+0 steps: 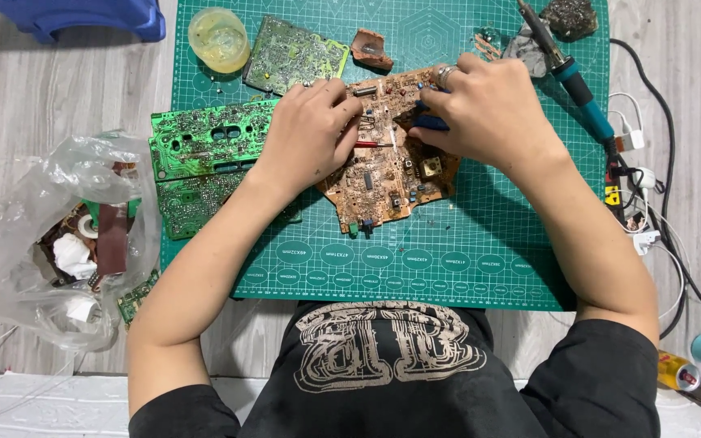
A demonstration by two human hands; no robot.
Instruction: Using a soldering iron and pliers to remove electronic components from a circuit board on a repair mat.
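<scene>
Here, the plastic bag (pixel 18 211) holds scrap parts while both hands' fingers (pixel 330 97) pinch the brown circuit board (pixel 383 182).

- A crumpled clear plastic bag (pixel 58 235) sits at the left edge of the frame, open on top, holding scrap parts.
- A small yellow can with a red label (pixel 677 371) lies at the lower right.
</scene>
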